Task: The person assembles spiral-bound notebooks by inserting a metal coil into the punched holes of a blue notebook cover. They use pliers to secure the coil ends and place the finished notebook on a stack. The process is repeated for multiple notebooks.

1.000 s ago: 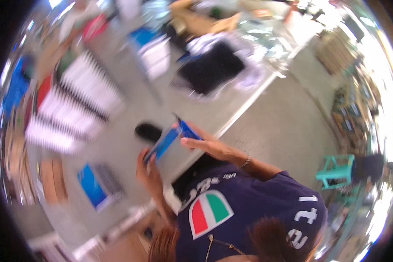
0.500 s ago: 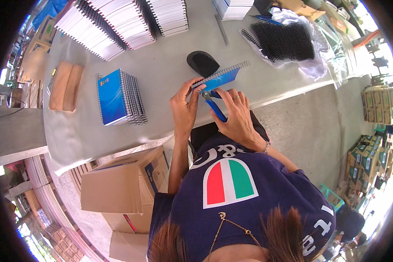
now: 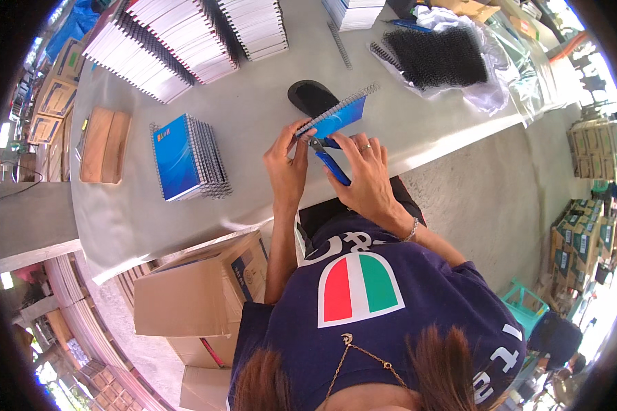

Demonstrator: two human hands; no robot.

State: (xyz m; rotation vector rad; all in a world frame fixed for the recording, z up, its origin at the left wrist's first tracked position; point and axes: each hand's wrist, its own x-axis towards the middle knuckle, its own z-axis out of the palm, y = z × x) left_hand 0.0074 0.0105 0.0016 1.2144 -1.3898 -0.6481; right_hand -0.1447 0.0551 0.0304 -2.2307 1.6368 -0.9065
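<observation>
Above the table's near edge, my left hand (image 3: 286,168) pinches the near left end of a blue spiral-bound notebook (image 3: 347,118), held tilted with its wire coil along the upper edge. My right hand (image 3: 369,171) is closed around the blue handles of a pair of pliers (image 3: 333,168). The jaws meet the coil's end beside my left fingertips; whether they grip the wire is too small to tell. Just behind the notebook lies a black oval pad (image 3: 307,96), partly covered by it. To the left stands a stack of similar blue notebooks (image 3: 179,161).
Tall stacks of bound books (image 3: 185,41) fill the far left of the table (image 3: 253,123). A loose coil (image 3: 340,46) and a heap of black coils (image 3: 435,60) on plastic lie far right. A wooden block (image 3: 105,145) sits left; a cardboard box (image 3: 185,298) stands below the near edge.
The whole view has turned slightly, shifting my hands and the notebook a little to the left in it. My grip on the notebook and pliers looks the same.
</observation>
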